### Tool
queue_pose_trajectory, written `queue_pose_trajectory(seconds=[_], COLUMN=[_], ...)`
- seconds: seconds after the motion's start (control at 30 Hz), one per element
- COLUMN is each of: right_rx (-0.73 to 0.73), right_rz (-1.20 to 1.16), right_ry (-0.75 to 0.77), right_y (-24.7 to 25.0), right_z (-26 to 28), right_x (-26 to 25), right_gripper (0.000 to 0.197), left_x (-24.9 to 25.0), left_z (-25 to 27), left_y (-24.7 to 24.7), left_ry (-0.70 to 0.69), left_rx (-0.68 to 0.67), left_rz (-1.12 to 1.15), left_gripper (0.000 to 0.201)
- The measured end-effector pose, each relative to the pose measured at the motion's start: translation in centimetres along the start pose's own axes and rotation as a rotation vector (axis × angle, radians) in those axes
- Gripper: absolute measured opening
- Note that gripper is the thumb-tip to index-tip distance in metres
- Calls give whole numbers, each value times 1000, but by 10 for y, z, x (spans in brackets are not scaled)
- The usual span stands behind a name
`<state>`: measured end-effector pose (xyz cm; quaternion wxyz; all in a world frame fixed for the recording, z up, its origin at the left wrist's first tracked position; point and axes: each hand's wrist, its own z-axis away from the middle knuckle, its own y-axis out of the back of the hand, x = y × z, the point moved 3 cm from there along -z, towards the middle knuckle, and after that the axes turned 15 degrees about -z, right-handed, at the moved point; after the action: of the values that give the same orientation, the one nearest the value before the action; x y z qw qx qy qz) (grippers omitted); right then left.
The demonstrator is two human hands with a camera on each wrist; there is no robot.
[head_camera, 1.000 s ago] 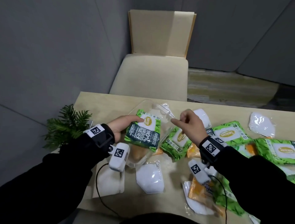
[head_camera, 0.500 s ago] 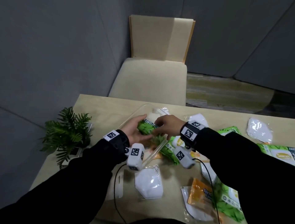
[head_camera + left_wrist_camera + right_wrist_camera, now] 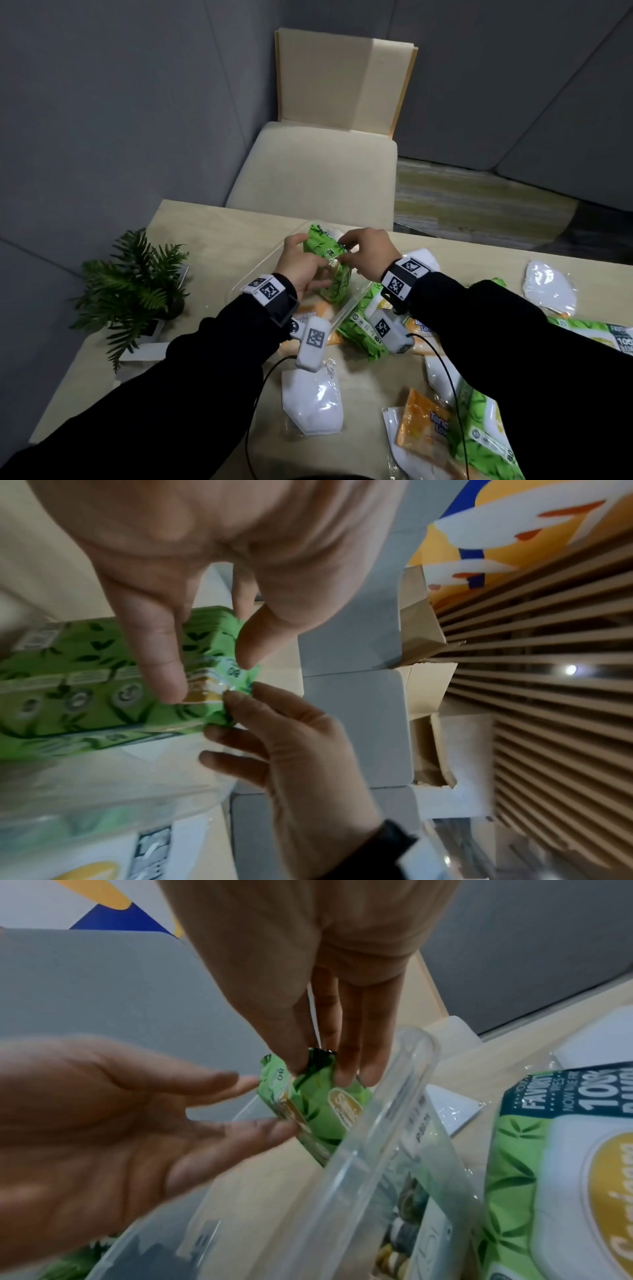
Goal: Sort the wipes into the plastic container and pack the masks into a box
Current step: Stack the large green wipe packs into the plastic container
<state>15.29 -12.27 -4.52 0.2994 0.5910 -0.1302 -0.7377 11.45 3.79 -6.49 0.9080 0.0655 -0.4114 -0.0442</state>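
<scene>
container (image 3: 356, 301) floor: hidden | wipes pack (image 3: 327, 250) label: blurred | hands (image 3: 301, 263): overlap pack

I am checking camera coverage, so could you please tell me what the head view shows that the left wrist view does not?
Only the head view shows the plant, the chair and the masks on the table. Only the left wrist view shows open cardboard boxes. Both show the left hand and right hand on the green wipes.

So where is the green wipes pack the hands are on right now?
In the head view the wipes pack stands inside the clear container at table centre, between the left hand and right hand.
</scene>
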Motion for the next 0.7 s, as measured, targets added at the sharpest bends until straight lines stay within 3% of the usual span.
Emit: queue_pose_trajectory(seconds=[0.2, 0.33, 0.5, 0.7], right_rx=[-20, 1, 9, 115], right_rz=[37, -76, -97, -49], right_ry=[48, 19, -7, 83], right_y=[-1, 3, -4, -2], right_z=[-1, -3, -13, -13], right_x=[2, 5, 7, 14], right_gripper=[31, 30, 31, 47], left_x=[-12, -7, -4, -13], left_z=[-5, -9, -16, -16], left_y=[-14, -6, -4, 0], left_ry=[-29, -85, -111, -109], left_rx=[99, 186, 162, 161], left_rz=[-84, -96, -111, -158], left_gripper=[66, 64, 65, 91])
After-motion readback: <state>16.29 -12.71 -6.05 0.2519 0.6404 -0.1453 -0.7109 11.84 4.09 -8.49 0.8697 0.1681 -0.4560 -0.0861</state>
